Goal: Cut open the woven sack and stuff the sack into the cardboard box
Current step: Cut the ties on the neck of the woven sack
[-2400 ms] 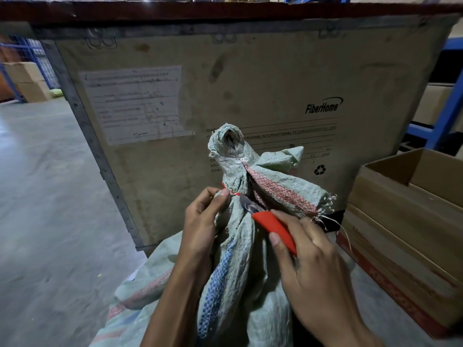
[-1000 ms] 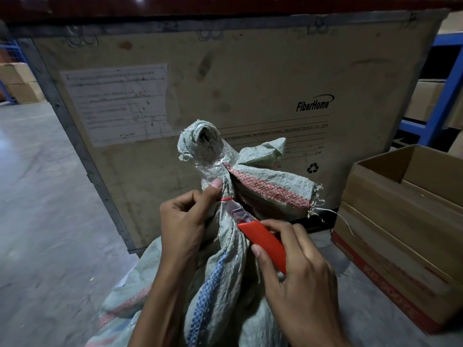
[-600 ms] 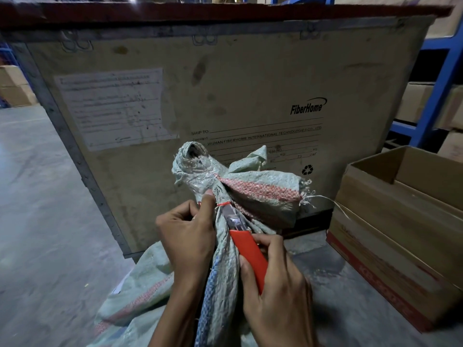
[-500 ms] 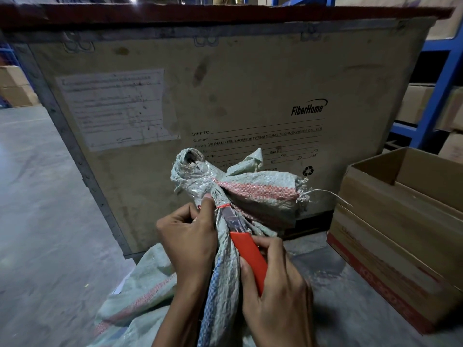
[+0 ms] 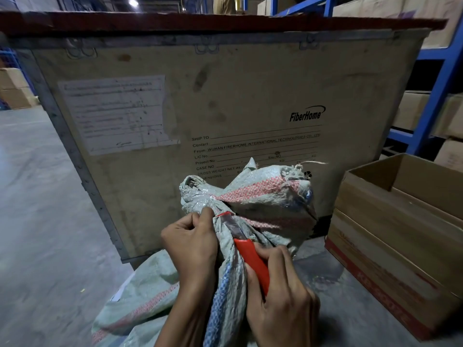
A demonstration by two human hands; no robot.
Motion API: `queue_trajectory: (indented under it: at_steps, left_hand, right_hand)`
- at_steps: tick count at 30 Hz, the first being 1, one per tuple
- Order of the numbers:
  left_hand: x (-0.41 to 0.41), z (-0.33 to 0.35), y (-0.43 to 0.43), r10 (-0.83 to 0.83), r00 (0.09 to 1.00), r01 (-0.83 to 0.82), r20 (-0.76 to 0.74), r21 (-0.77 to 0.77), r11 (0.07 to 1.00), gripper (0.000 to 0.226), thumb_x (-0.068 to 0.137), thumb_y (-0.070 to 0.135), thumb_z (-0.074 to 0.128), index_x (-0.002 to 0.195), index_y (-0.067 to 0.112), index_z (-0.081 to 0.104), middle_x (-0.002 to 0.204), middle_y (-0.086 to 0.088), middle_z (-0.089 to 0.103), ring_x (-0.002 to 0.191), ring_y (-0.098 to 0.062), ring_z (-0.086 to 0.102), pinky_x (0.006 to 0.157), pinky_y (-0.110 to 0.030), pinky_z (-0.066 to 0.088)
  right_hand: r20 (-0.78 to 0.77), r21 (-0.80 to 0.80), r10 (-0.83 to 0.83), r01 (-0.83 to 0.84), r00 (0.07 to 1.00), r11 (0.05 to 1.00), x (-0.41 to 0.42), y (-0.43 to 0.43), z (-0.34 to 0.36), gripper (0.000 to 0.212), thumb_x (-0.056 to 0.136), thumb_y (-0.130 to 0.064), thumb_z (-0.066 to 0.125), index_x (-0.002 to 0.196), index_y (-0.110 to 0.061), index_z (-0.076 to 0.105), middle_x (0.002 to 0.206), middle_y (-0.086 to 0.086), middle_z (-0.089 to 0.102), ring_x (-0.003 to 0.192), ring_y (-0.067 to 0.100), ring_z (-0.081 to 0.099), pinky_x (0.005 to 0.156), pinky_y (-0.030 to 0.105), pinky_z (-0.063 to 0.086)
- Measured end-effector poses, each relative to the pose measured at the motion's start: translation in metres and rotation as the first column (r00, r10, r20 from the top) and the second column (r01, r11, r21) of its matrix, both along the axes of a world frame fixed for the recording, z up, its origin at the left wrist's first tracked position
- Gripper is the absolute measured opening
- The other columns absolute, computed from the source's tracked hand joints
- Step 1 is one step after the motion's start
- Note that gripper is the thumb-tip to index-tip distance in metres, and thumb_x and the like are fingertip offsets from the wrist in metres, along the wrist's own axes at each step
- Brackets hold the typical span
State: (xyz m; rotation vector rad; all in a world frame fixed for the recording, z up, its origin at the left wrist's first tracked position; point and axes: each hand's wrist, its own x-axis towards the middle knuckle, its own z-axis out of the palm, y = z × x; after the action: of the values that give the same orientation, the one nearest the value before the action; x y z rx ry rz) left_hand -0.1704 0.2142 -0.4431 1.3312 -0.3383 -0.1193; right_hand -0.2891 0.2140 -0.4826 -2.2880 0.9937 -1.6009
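Observation:
A pale green woven sack (image 5: 265,204) with red and blue stripes stands on the floor in front of me, its neck bunched and bound with clear tape and a red tie. My left hand (image 5: 193,244) pinches the neck just below the tie. My right hand (image 5: 280,296) grips a red-handled utility knife (image 5: 250,256), whose blade lies against the neck at the tie. An open cardboard box (image 5: 400,236) sits on the floor to the right.
A large FiberHome wooden crate (image 5: 225,101) with metal edging fills the view behind the sack. Blue shelving (image 5: 436,96) with cartons stands at the right. Bare concrete floor (image 5: 42,221) stretches to the left, with stacked cartons (image 5: 12,88) far off.
The sack's tied top has sagged lower and tipped to the right. Both hands keep their hold, and the knife blade has slid up to the red tie.

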Motion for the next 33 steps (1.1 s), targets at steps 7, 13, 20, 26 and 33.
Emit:
queue_trajectory:
  at_steps: [7, 13, 20, 26, 33]
  left_hand:
    - [0.002, -0.007, -0.003, -0.037, 0.982, 0.033, -0.183, -0.029, 0.999, 0.039, 0.086, 0.003, 0.064, 0.056, 0.008, 0.039, 0.059, -0.003, 0.026, 0.053, -0.015, 0.02, 0.049, -0.025, 0.021]
    - [-0.004, -0.005, 0.001, 0.006, 0.962, -0.008, 0.272, 0.007, 1.0, 0.052, 0.091, 0.001, 0.058, 0.053, 0.016, 0.026, 0.054, -0.002, 0.022, 0.054, -0.012, 0.02, 0.052, -0.029, 0.019]
    - [-0.007, -0.004, 0.003, 0.051, 0.895, -0.081, 0.443, 0.048, 0.996, 0.052, 0.093, 0.009, 0.061, 0.057, 0.017, 0.024, 0.057, -0.001, 0.02, 0.057, -0.014, 0.02, 0.053, -0.032, 0.019]
    - [0.002, -0.003, 0.008, 0.036, 0.963, -0.041, 0.268, 0.015, 0.999, 0.052, 0.086, 0.006, 0.064, 0.052, 0.009, 0.024, 0.055, -0.008, 0.021, 0.057, -0.016, 0.02, 0.055, -0.031, 0.021]
    - [0.009, -0.005, 0.009, 0.022, 0.969, -0.025, 0.245, 0.008, 1.0, 0.048, 0.081, 0.005, 0.064, 0.051, -0.001, 0.027, 0.052, -0.008, 0.024, 0.056, -0.018, 0.022, 0.055, -0.03, 0.023]
  right_hand:
    - [0.029, 0.076, 0.021, -0.023, 0.999, 0.997, 0.003, -0.003, -0.003, 0.012, 0.086, -0.027, 0.066, 0.093, -0.026, 0.056, 0.093, -0.013, 0.066, 0.079, 0.006, 0.06, 0.062, 0.013, 0.042]
    - [-0.113, 0.16, 0.127, -0.108, 0.986, 0.981, -0.014, -0.016, 0.02, 0.017, 0.089, -0.037, 0.063, 0.101, -0.035, 0.05, 0.102, -0.016, 0.063, 0.083, 0.012, 0.065, 0.064, 0.034, 0.056]
    - [-0.113, 0.072, 0.063, -0.056, 0.992, 0.996, -0.021, -0.012, 0.026, 0.018, 0.09, -0.039, 0.063, 0.105, -0.032, 0.056, 0.107, -0.015, 0.066, 0.087, 0.011, 0.069, 0.061, 0.031, 0.057]
    - [-0.153, 0.08, 0.098, -0.087, 0.983, 0.993, -0.021, -0.007, 0.027, 0.019, 0.088, -0.04, 0.065, 0.102, -0.034, 0.055, 0.1, -0.015, 0.064, 0.079, 0.01, 0.068, 0.059, 0.029, 0.055]
    - [-0.2, 0.069, 0.126, -0.114, 0.972, 0.991, -0.024, -0.006, 0.029, 0.02, 0.084, -0.04, 0.066, 0.1, -0.035, 0.055, 0.095, -0.013, 0.063, 0.073, 0.016, 0.068, 0.056, 0.035, 0.056]
